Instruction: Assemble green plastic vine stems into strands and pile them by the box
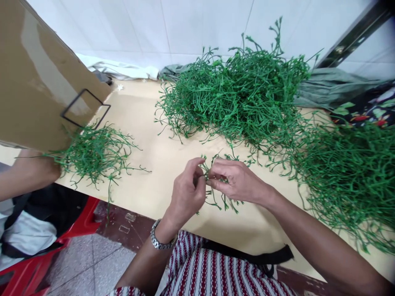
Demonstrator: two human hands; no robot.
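Note:
Just above the table's front part, my left hand [189, 187] pinches thin green artificial plant stems [224, 199] between thumb and forefinger. Right beside it, my right hand [233, 179] is closed on the same stems, its fingertips nearly touching those of the left. Forked tips of the stems stick out above and below both hands. Exactly where the stems meet is hidden behind my fingers. Beyond my hands lies a large heap of green plastic stems [234, 90], and a second dense heap [352, 172] spreads to the right of my right forearm.
At left, a smaller pile of stems [95, 152] lies by a cardboard box [40, 74] and a co-worker's arm [31, 172]. A thin black wire frame [84, 109] stands against the box. Folded cloth [330, 88] lies along the wall. A red plastic chair [82, 222] is below left.

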